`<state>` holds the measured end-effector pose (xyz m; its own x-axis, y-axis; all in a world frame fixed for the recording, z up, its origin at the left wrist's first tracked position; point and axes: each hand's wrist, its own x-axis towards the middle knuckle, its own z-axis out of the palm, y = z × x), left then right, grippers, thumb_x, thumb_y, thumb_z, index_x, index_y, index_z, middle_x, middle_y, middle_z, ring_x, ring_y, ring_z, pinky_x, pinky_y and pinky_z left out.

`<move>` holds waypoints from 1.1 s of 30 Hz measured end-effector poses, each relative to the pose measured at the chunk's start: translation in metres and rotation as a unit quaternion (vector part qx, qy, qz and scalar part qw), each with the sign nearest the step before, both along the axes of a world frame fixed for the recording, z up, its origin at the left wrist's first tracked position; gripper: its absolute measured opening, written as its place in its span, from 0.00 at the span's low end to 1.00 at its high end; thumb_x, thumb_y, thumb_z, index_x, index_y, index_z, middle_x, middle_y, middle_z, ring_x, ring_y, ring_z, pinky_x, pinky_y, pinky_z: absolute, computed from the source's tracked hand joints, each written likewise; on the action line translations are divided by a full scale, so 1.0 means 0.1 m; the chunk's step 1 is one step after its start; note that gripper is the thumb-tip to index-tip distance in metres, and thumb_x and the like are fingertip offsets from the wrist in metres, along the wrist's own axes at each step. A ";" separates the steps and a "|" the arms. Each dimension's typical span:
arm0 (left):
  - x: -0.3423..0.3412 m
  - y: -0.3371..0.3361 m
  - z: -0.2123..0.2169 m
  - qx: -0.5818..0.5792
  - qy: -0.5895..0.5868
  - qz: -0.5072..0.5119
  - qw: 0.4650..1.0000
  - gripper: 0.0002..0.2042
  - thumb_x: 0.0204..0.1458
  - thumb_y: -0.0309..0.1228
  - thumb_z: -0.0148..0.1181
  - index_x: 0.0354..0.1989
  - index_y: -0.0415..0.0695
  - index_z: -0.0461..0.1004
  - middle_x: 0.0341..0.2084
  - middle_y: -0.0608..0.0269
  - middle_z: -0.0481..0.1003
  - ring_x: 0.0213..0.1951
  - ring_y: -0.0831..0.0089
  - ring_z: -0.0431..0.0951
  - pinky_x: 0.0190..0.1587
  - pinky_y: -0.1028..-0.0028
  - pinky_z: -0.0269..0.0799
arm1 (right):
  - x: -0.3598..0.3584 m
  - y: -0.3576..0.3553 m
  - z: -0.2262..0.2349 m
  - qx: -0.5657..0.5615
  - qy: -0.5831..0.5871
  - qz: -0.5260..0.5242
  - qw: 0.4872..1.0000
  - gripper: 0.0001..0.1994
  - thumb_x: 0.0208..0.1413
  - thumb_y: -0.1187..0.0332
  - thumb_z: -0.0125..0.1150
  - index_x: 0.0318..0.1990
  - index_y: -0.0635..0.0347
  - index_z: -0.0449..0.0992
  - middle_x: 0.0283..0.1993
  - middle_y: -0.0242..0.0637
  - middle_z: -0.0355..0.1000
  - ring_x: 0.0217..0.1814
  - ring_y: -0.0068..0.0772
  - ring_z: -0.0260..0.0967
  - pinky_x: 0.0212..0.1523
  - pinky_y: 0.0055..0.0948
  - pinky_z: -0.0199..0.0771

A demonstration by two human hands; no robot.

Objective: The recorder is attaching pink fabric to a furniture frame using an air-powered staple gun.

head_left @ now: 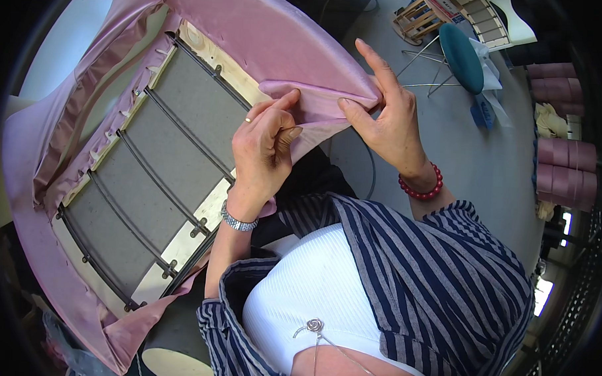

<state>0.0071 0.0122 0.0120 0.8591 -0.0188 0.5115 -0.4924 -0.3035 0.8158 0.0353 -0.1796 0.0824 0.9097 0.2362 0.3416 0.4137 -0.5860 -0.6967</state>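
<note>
A seat frame of pale wood lies bottom up before me, wrapped in pink fabric. My left hand is closed at a folded flap of that fabric, its index finger along the fold and its thumb curled in by the flap's lower edge. What lies inside the curled fingers is partly hidden. At the frame's right corner, my right hand pinches the fabric, with the thumb on the near side and the index finger raised. Dark curved spring bars cross the opening beside my left hand.
A teal round stool with thin metal legs stands at the back right. Beyond it are a small wooden rack and another slatted seat frame. Pink upholstered pieces are stacked along the right. A blue plastic item lies by the stool.
</note>
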 end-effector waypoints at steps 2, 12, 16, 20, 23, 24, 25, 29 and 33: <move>0.01 0.00 -0.01 -0.006 -0.005 0.003 1.000 0.10 0.41 0.15 0.63 0.26 0.39 0.67 0.41 0.52 0.80 0.42 0.54 0.79 0.43 0.66 0.74 | 0.00 0.01 -0.01 0.018 0.034 -0.009 0.999 0.36 0.46 0.72 0.68 0.66 0.57 0.63 0.49 0.55 0.76 0.43 0.42 0.80 0.42 0.33 0.80; 0.13 -0.12 -0.06 -0.066 -0.017 0.052 0.996 0.10 0.41 0.11 0.62 0.26 0.38 0.69 0.36 0.60 0.77 0.34 0.68 0.77 0.36 0.75 0.73 | 0.00 -0.02 0.01 0.031 0.072 0.006 0.997 0.40 0.49 0.78 0.66 0.71 0.54 0.56 0.36 0.39 0.79 0.38 0.19 0.75 0.41 0.21 0.76; 0.17 -0.13 -0.08 -0.084 0.024 0.056 0.995 0.09 0.39 0.11 0.64 0.25 0.36 0.71 0.35 0.62 0.75 0.32 0.72 0.76 0.34 0.77 0.73 | 0.00 -0.08 -0.04 0.064 0.095 0.027 0.993 0.40 0.51 0.77 0.67 0.72 0.57 0.54 0.40 0.41 0.79 0.42 0.23 0.76 0.45 0.22 0.76; 0.19 -0.13 -0.10 -0.102 0.035 0.052 0.993 0.09 0.38 0.11 0.65 0.25 0.35 0.73 0.35 0.62 0.75 0.32 0.74 0.75 0.33 0.77 0.72 | 0.00 -0.14 -0.14 0.196 0.133 0.078 0.968 0.44 0.51 0.69 0.72 0.72 0.60 0.50 0.46 0.49 0.76 0.49 0.32 0.75 0.51 0.30 0.75; 0.20 -0.14 -0.11 -0.114 0.054 0.050 0.991 0.09 0.39 0.11 0.66 0.25 0.35 0.74 0.34 0.63 0.75 0.32 0.75 0.75 0.33 0.77 0.73 | -0.07 -0.14 -0.25 0.295 0.170 0.095 0.936 0.46 0.52 0.68 0.71 0.73 0.61 0.44 0.54 0.50 0.72 0.59 0.36 0.69 0.61 0.34 0.68; 0.21 -0.14 -0.11 -0.109 0.052 0.051 0.991 0.08 0.39 0.11 0.66 0.25 0.35 0.74 0.34 0.63 0.74 0.32 0.76 0.75 0.33 0.77 0.73 | -0.10 -0.10 -0.31 0.335 0.175 0.093 0.921 0.47 0.52 0.69 0.71 0.73 0.61 0.43 0.56 0.49 0.70 0.61 0.36 0.67 0.64 0.35 0.65; 0.21 -0.13 -0.11 -0.105 0.051 0.053 0.992 0.08 0.39 0.11 0.66 0.25 0.35 0.74 0.34 0.63 0.74 0.32 0.76 0.75 0.33 0.78 0.73 | -0.13 -0.06 -0.36 0.371 0.191 0.082 0.905 0.47 0.53 0.69 0.71 0.73 0.60 0.42 0.58 0.49 0.69 0.64 0.37 0.65 0.66 0.36 0.62; 0.21 -0.13 -0.10 -0.120 0.072 0.051 0.989 0.09 0.38 0.11 0.67 0.27 0.35 0.75 0.35 0.62 0.74 0.31 0.77 0.76 0.32 0.78 0.73 | -0.20 0.10 -0.52 0.430 0.242 0.103 0.863 0.32 0.53 0.70 0.70 0.65 0.66 0.62 0.56 0.41 0.71 0.60 0.31 0.67 0.62 0.31 0.66; 0.20 -0.16 -0.10 -0.145 0.070 0.060 0.985 0.10 0.38 0.12 0.68 0.28 0.36 0.76 0.35 0.61 0.74 0.32 0.76 0.77 0.32 0.78 0.73 | -0.16 0.24 -0.61 0.366 0.182 0.026 0.912 0.20 0.54 0.74 0.67 0.54 0.68 0.73 0.50 0.37 0.75 0.52 0.26 0.72 0.54 0.27 0.72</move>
